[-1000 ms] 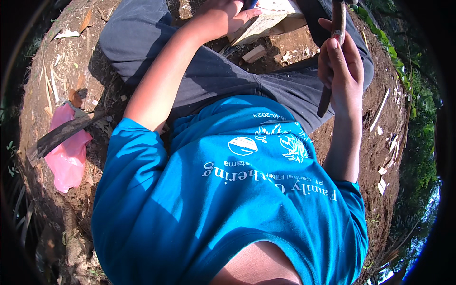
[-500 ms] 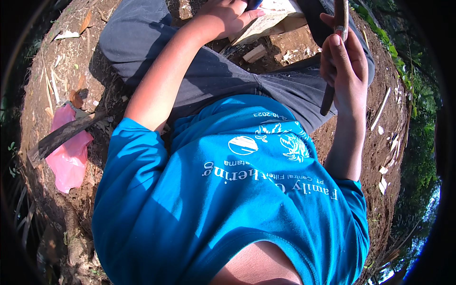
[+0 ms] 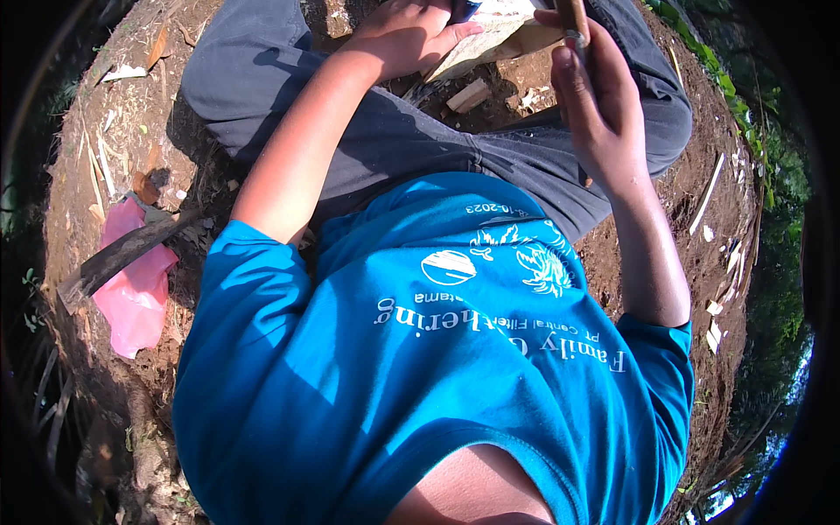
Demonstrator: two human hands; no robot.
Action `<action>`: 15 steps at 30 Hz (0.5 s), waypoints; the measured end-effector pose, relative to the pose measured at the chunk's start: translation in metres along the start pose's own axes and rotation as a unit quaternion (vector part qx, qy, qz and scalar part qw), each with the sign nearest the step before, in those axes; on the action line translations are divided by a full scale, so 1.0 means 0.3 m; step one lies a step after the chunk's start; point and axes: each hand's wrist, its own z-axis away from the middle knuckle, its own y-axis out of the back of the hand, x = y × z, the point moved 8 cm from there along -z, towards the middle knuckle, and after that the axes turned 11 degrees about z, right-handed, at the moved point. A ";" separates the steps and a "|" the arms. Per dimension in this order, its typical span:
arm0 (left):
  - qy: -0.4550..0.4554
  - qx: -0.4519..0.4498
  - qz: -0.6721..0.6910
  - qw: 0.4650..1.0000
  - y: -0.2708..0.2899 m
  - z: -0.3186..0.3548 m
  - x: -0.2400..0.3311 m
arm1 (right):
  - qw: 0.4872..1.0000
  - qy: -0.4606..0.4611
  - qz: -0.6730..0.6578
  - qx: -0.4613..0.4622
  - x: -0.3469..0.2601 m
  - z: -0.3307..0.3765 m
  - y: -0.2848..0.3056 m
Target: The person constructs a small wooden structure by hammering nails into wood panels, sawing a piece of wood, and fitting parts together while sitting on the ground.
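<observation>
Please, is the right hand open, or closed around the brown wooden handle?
Closed. The right hand grips the brown wooden handle: thumb along it, one fingertip showing past its left side.

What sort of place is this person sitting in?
It's outdoors, perhaps a yard or the edge of some woods. You can see bare brown soil, pale wood chips scattered about, and green plants along the right side.

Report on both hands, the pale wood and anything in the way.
Left hand at pale wood, grip unclear. Right hand closed around wooden handle. Wood scrap nearby, apart from both hands.
</observation>
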 end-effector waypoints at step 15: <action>-0.041 0.010 -0.015 0.999 -0.067 -0.028 -0.079 | 0.999 0.021 0.012 0.048 -0.013 -0.009 0.072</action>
